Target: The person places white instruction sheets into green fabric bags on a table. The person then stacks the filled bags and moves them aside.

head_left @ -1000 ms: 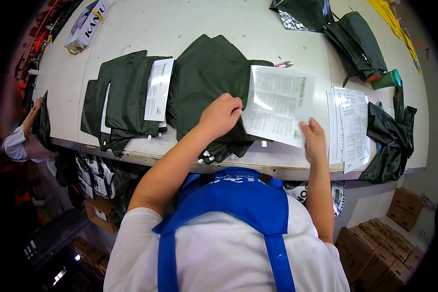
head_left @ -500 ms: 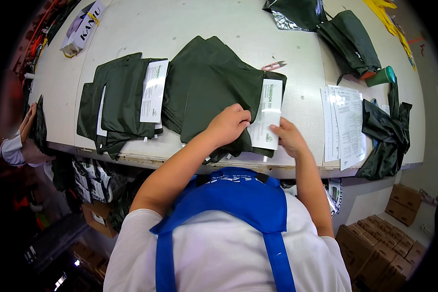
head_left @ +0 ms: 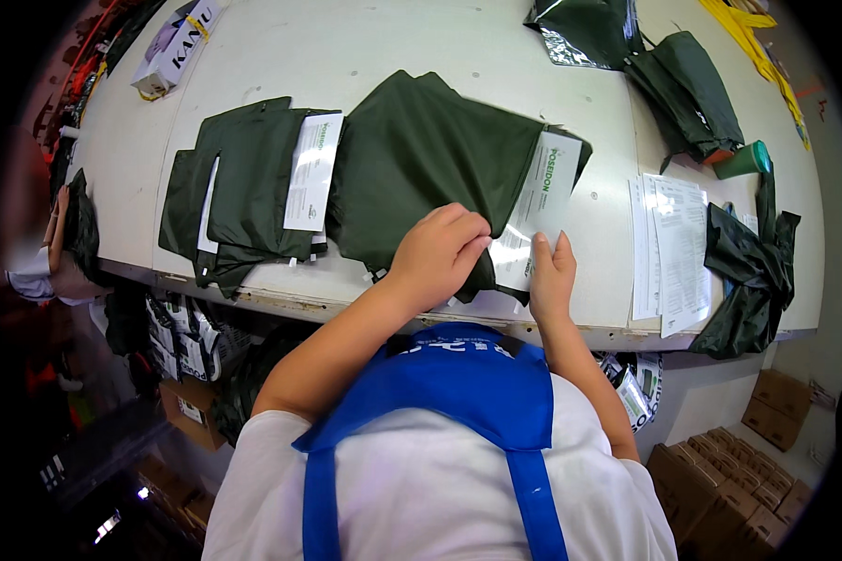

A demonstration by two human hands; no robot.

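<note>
Atop the pale surface [head_left: 281, 56], left hand [head_left: 442, 251] pinches green fabric [head_left: 416, 159] between fingers; right hand [head_left: 554, 283] touches white sheet [head_left: 546, 192], grip unclear.

Head camera, looking steeply down at close range.
The wide fisheye sits just above the blue apron [head_left: 440, 383], facing the table [head_left: 421, 37]; left hand [head_left: 440, 254] and right hand [head_left: 553, 273] fall mid-view, and the table's near edge [head_left: 299, 299] bends.
</note>
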